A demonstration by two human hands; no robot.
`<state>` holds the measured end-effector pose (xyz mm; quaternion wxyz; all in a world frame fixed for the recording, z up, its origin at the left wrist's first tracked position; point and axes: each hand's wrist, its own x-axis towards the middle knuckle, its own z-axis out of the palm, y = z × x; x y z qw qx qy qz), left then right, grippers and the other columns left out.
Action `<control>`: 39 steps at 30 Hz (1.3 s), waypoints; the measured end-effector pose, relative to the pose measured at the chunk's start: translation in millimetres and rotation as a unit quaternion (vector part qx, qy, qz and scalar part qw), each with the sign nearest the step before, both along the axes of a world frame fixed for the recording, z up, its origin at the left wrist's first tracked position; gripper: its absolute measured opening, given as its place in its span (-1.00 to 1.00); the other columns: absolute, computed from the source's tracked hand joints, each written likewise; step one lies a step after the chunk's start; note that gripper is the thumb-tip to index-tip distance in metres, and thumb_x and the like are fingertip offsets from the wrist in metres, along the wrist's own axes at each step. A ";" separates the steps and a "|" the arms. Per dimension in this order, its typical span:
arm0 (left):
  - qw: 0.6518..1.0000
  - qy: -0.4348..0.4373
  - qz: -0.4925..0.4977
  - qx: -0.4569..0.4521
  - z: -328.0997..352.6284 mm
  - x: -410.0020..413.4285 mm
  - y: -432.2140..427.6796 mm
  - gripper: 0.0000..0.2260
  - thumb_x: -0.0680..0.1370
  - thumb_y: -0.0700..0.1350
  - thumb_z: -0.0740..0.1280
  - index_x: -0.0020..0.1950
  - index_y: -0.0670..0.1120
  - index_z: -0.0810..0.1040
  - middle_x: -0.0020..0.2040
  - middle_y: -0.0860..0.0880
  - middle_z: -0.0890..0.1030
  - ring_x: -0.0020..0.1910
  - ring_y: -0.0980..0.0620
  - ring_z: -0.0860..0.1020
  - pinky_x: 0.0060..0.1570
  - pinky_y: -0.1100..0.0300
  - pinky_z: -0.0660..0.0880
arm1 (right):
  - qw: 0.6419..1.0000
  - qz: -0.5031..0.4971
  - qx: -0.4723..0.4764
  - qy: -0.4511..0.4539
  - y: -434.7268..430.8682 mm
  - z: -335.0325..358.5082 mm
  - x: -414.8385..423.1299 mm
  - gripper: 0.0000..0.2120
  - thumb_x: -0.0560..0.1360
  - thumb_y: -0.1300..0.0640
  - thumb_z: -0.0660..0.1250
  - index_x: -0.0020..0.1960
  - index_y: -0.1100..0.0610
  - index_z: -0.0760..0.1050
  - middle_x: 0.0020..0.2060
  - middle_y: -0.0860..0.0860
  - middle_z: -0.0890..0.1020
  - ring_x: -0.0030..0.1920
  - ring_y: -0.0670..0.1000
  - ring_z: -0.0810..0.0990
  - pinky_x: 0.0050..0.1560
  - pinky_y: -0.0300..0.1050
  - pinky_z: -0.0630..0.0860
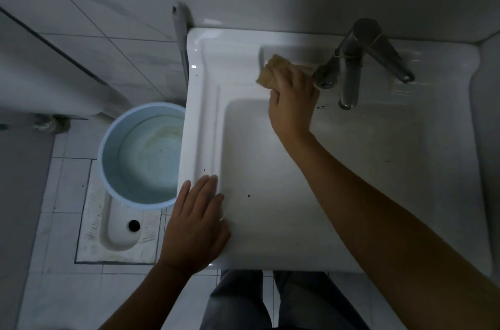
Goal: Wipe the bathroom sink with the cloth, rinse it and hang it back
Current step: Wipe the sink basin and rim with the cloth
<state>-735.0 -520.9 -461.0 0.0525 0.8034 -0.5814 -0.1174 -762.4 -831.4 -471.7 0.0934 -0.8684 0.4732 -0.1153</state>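
Observation:
A white rectangular bathroom sink (205,118) fills the middle of the view, with a deep basin and a flat back ledge. My right hand (293,102) grips a tan crumpled cloth (273,70) and presses it on the back ledge, just left of the metal faucet (351,64). The cloth's right part is hidden under my fingers. My left hand (197,224) lies flat with straight fingers on the sink's front left rim. No water is visibly running from the spout.
A light blue bucket (108,140) holding water stands on the floor left of the sink, over a squat toilet pan (108,235). A grey pole (180,32) leans by the wall at the sink's back left corner. My legs show below the sink's front edge.

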 end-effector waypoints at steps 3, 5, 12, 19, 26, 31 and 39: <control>1.000 0.005 -0.003 0.006 -0.8 0.5 0.7 -0.53 0.56 0.12 0.25 0.29 -0.18 0.60 0.49 -0.24 0.43 0.53 -0.23 0.34 0.52 -0.28 0.20 | 0.995 0.067 -0.034 0.061 -8.1 -0.7 -17.3 -0.38 0.44 0.26 0.38 0.46 -0.03 0.36 0.44 0.03 0.41 0.37 0.17 0.40 0.25 0.13 0.42; 1.000 0.007 -0.004 0.007 -1.0 1.0 0.7 -0.53 0.56 0.12 0.24 0.29 -0.18 0.60 0.50 -0.25 0.42 0.53 -0.24 0.33 0.53 -0.27 0.17 | 0.994 0.054 -0.040 0.089 -20.0 4.3 -26.4 -0.35 0.42 0.28 0.39 0.47 0.03 0.33 0.41 0.08 0.42 0.35 0.19 0.41 0.25 0.12 0.42; 1.000 0.008 -0.004 0.013 -1.3 1.9 1.1 -0.53 0.55 0.12 0.26 0.29 -0.19 0.60 0.50 -0.25 0.43 0.53 -0.24 0.34 0.52 -0.26 0.18 | 0.987 -0.018 -0.012 0.159 -11.8 12.9 -21.2 -0.35 0.48 0.14 0.36 0.52 0.18 0.24 0.42 0.21 0.38 0.33 0.24 0.41 0.23 0.10 0.41; 1.000 0.002 -0.002 0.011 -1.0 1.8 1.5 -0.53 0.54 0.11 0.28 0.27 -0.19 0.61 0.49 -0.26 0.44 0.52 -0.25 0.36 0.53 -0.25 0.16 | 0.993 0.033 -0.027 0.106 -15.2 16.1 -12.1 -0.53 0.52 0.07 0.37 0.38 0.16 0.40 0.28 0.18 0.52 0.28 0.23 0.46 0.26 0.13 0.46; 1.000 0.004 -0.007 0.016 2.3 2.2 1.0 -0.57 0.50 0.06 0.30 0.23 -0.19 0.62 0.48 -0.25 0.44 0.52 -0.24 0.35 0.54 -0.26 0.14 | 0.992 -0.039 -0.012 0.124 -12.9 15.4 -14.7 -0.44 0.56 -0.03 0.29 0.44 0.25 0.32 0.32 0.23 0.46 0.28 0.24 0.45 0.19 0.10 0.46; 1.000 0.002 -0.010 -0.001 3.2 3.1 1.7 -0.57 0.51 0.06 0.28 0.23 -0.20 0.62 0.47 -0.27 0.45 0.51 -0.27 0.37 0.53 -0.27 0.16 | 0.996 -0.003 -0.003 0.085 -7.1 13.1 1.3 -0.54 0.50 0.07 0.38 0.35 0.18 0.43 0.25 0.18 0.53 0.22 0.21 0.49 0.17 0.07 0.46; 1.000 0.004 -0.008 -0.009 2.8 2.6 1.4 -0.58 0.51 0.05 0.28 0.22 -0.19 0.62 0.48 -0.25 0.45 0.51 -0.26 0.36 0.53 -0.26 0.15 | 0.998 0.044 -0.009 0.035 -31.1 4.4 -45.4 -0.47 0.48 0.22 0.38 0.43 0.08 0.39 0.29 0.12 0.48 0.28 0.18 0.45 0.26 0.06 0.52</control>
